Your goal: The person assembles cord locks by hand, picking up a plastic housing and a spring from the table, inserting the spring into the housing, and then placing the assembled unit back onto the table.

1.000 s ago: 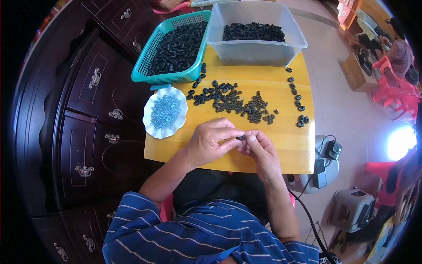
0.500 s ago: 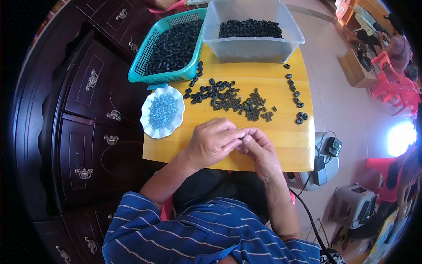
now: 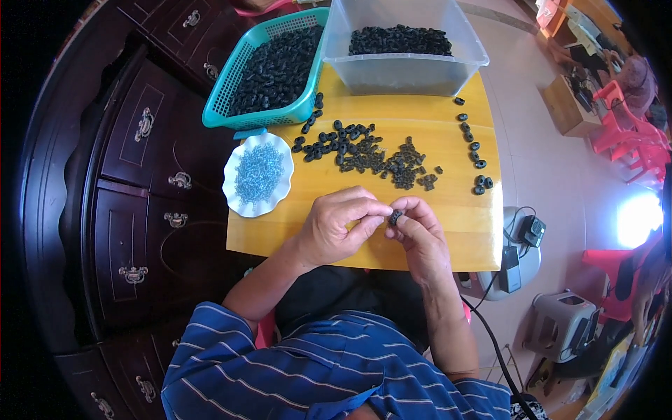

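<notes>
Between the thumb and fingers of my right hand point(image 3: 423, 238) is a small black plastic part point(image 3: 396, 217) with a ridged face turned up. My left hand point(image 3: 339, 225) is closed, its fingertips meeting the left side of that part; whatever they pinch is too small to make out. Just beyond my hands lie loose small black pieces point(image 3: 404, 168) and, to their left, larger black oval parts point(image 3: 329, 143). A white scalloped dish point(image 3: 229, 190) of tiny clear bluish pieces point(image 3: 259, 173) stands left of my left hand.
At the table's far side stand a green basket point(image 3: 210, 115) and a clear plastic bin point(image 3: 406, 82), both holding black parts. Several black oval parts point(image 3: 475, 146) form a line along the right edge of the yellow table point(image 3: 315, 241). Dark wooden drawers point(image 3: 126, 217) border the left.
My fingertips have parted slightly, and the black part in my right hand now shows, turned upward. The left hand stays close beside it.
</notes>
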Motion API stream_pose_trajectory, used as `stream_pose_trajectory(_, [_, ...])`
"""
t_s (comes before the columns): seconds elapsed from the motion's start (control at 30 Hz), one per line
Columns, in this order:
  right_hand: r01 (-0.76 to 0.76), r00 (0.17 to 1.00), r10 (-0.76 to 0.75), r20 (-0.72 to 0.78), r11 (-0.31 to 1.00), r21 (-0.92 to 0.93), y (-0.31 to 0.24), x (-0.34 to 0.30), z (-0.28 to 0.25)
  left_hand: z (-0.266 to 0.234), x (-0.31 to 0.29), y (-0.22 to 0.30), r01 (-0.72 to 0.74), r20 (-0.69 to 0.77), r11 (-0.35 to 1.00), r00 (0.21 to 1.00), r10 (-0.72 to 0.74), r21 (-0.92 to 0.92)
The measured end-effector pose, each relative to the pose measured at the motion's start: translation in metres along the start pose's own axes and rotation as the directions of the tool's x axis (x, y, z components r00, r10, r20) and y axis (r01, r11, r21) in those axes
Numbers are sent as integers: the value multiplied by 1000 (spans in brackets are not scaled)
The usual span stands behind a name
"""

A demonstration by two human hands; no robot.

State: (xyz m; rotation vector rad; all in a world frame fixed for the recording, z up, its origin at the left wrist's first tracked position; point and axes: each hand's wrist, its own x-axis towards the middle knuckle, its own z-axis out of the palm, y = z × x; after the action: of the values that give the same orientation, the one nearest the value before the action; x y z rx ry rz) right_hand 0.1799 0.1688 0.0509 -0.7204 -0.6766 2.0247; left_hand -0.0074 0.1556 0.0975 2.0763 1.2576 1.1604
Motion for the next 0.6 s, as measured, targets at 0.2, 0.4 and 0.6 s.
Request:
stream_pose_trajectory(0.2, [56,998,-55,13,995,-83,1,-1,5,6,-4,0,49,-13,998,999,-50,-31])
stream_pose_trajectory(0.4, [87,996,-84,26,977,-195,3,-1,4,7,-3,-4,53,-38,998,998,-55,-38])
stream_pose_trajectory(0.6, [116,993,-112,28,960,-255,8,0,1,1,1,-7,77,15,993,997,-76,-89])
